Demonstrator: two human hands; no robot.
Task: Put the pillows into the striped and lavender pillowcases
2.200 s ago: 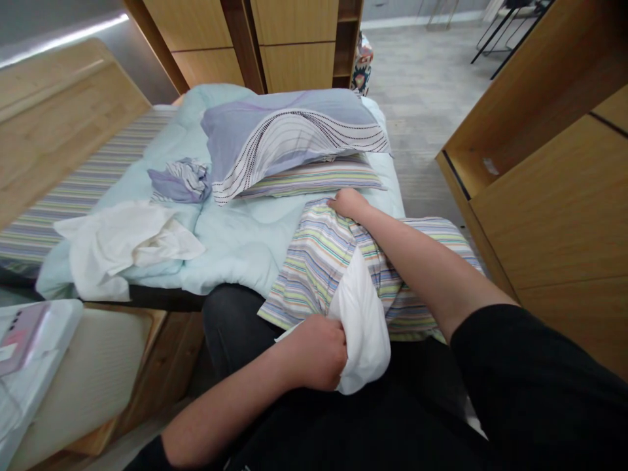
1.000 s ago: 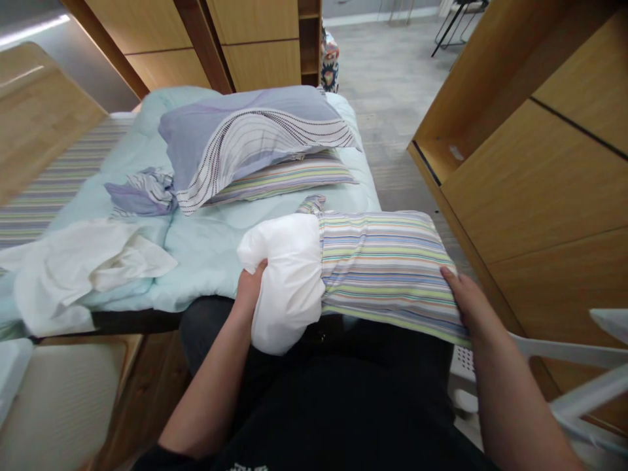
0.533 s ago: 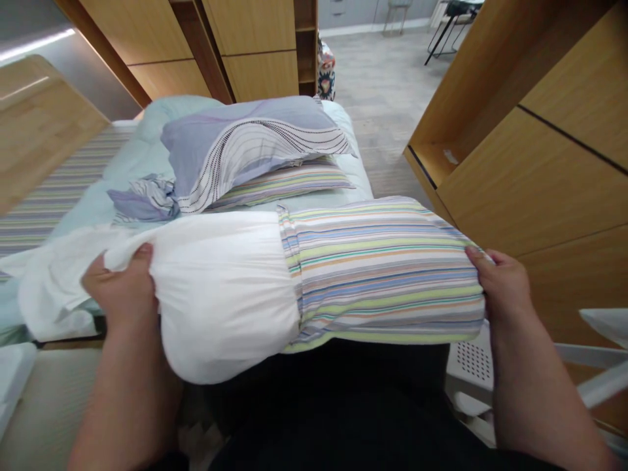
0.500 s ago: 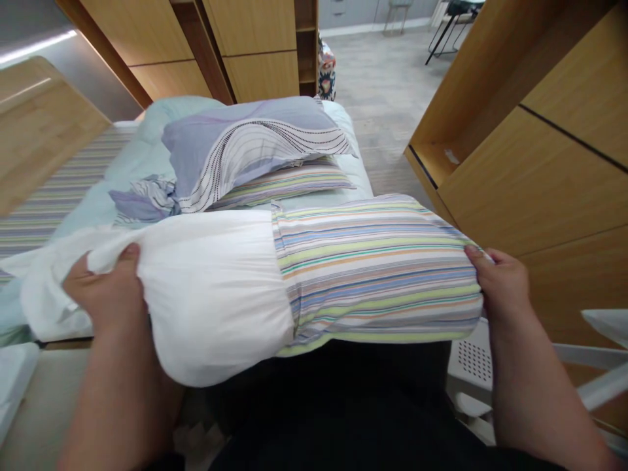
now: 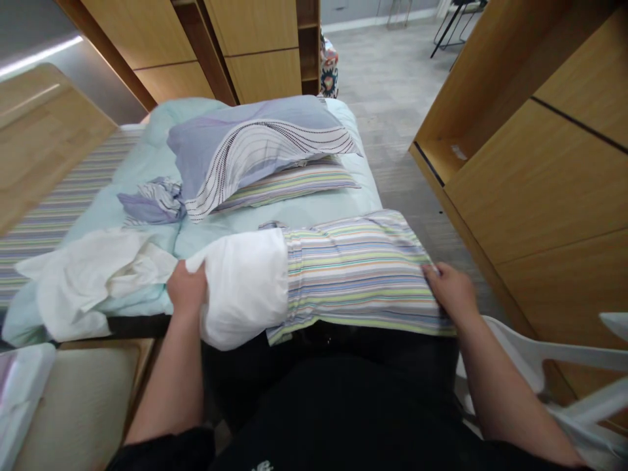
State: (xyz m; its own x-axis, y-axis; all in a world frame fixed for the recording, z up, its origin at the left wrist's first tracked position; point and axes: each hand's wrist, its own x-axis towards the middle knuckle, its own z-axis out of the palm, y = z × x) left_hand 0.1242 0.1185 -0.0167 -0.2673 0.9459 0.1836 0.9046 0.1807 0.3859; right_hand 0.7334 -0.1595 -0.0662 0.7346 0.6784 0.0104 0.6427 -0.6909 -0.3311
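A white pillow [image 5: 245, 288] sticks out on the left from a striped pillowcase [image 5: 363, 268] that covers its other part. My left hand [image 5: 188, 288] is closed around the pillow's bare left end. At the right end, my right hand [image 5: 451, 291] grips the corner edge of the pillowcase, fingers closed on the cloth. Pillow and case stretch level between both hands, in front of my body at the bed's near edge. A crumpled white cloth [image 5: 93, 275] lies on the bed just left of my left hand.
On the pale green quilt [image 5: 216, 239] a grey-purple patterned pillow [image 5: 265, 144] rests over a striped pillow [image 5: 294, 186]. A bunched purple cloth [image 5: 152, 203] lies beside them. Wooden cabinets [image 5: 554, 196] stand at right; a white chair [image 5: 520, 353] is near my right arm.
My hands have come closer together, the left moving right and the right moving left. More of the pillow's length is inside the pillowcase, and less white shows. The crumpled white cloth is now uncovered.
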